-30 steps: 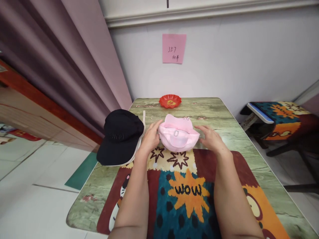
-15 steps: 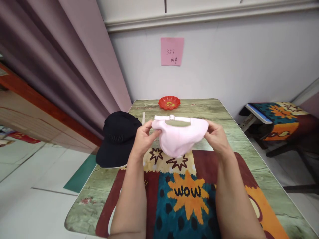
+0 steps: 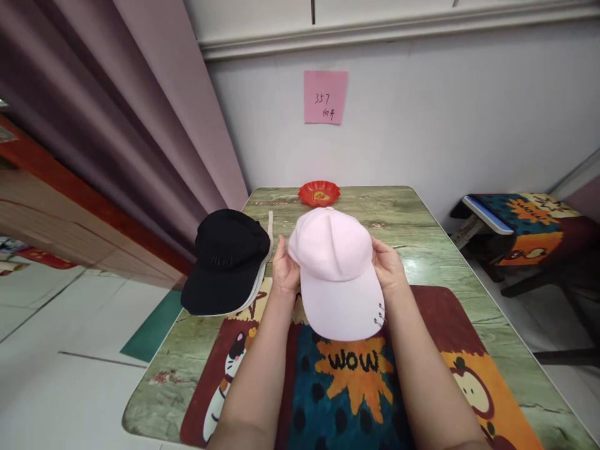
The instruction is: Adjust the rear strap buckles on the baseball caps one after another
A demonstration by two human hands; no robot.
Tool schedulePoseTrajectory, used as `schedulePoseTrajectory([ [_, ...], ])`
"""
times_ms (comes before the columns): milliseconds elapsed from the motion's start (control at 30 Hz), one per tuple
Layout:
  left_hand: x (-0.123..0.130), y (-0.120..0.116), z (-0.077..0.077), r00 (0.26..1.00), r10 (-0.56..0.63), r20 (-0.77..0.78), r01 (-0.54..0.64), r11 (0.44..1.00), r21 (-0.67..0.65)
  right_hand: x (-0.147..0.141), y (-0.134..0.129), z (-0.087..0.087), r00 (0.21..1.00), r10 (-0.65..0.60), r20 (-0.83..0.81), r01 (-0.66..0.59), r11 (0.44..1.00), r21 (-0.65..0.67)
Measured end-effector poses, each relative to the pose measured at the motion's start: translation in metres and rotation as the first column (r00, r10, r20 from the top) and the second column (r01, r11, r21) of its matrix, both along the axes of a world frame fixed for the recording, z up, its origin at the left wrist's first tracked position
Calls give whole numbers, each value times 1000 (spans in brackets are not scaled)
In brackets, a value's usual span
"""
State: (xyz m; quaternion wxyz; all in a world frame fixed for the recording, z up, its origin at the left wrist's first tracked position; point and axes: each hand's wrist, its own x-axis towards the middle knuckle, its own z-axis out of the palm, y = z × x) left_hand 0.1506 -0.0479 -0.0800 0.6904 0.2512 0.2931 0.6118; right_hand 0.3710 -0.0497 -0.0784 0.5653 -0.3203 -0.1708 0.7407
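A pale pink baseball cap (image 3: pixel 334 250) is between my two hands, crown up and brim toward me, with small metal rings at the brim's right edge. My left hand (image 3: pixel 285 269) grips its left side, thumb up along the crown. On the opposite side my right hand (image 3: pixel 388 265) holds the cap, its fingers partly hidden behind the fabric. To the left lies a black cap (image 3: pixel 229 256) with lettering on its front, stacked over a whitish one whose brim edge (image 3: pixel 255 294) and upright strap show.
A red scalloped dish (image 3: pixel 319 193) stands at the table's far edge. Under my arms lies a colourful "WOW" mat (image 3: pixel 347 400) on the green wood-patterned table (image 3: pixel 154 400). A purple curtain (image 3: pixel 187 112) hangs at left; a stool-like seat (image 3: pixel 529 219) is at right.
The pink cap has been turned over: its strap opening and underside faced me before, now its crown is up with the brim toward me. Both hands have shifted their hold slightly lower.
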Motion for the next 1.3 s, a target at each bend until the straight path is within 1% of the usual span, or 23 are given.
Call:
schedulePoseTrajectory([
  [67, -1, -3, -1, 1000, -15, 20, 15, 1000, 23, -3, 1, -3, 999, -34, -36, 34, 999, -2],
  [133, -2, -6, -1, 999, -28, 21, 27, 999, 38, -6, -2, -4, 998, -53, -44, 55, 997, 55],
  [233, -1, -9, 1, 999, -38, 6, 38, 999, 30, -11, -11, -4, 998, -55, -11, 56, 987, 148],
  [367, 5, -11, 4, 996, -87, -7, 88, 996, 16, -21, -24, -11, 993, -108, 44, 96, 972, 213],
  [433, 9, -13, 4, 994, -109, 10, 109, 994, 14, -25, -28, -16, 987, -138, 78, 118, 969, 218],
  [533, 13, -16, 3, 989, -127, 77, 127, 992, 6, -28, -28, -23, 982, -164, 97, 141, 967, 211],
  [633, 14, -23, 0, 975, -136, 178, 140, 990, -10, -28, -30, -29, 988, -140, 58, 127, 974, 187],
  [733, 12, -38, -3, 959, -123, 254, 132, 991, -21, -27, -41, -32, 996, -92, 10, 89, 986, 142],
  [867, 8, -63, -13, 952, -120, 281, 135, 990, -34, -23, -65, -38, 999, -17, -37, 20, 997, 80],
  [933, 5, -74, -21, 953, -115, 282, 135, 989, -53, -19, -75, -42, 999, 18, -33, -16, 997, 71],
  [1000, 4, -82, -32, 955, -85, 284, 112, 991, -79, -16, -82, -47, 999, 26, -36, -23, 997, 76],
  [1067, 4, -86, -41, 956, -55, 288, 88, 991, -104, -15, -86, -52, 999, 1, -54, 3, 997, 75],
  [1133, 4, -87, -48, 956, -50, 290, 89, 988, -124, -15, -86, -57, 998, -29, -61, 33, 997, 64],
  [1200, 5, -86, -52, 956, -57, 287, 104, 983, -152, -16, -85, -60, 998, -47, -49, 50, 997, 62],
  [1300, 5, -86, -54, 958, -46, 282, 101, 977, -186, -19, -84, -60, 999, -22, -31, 24, 998, 60],
])
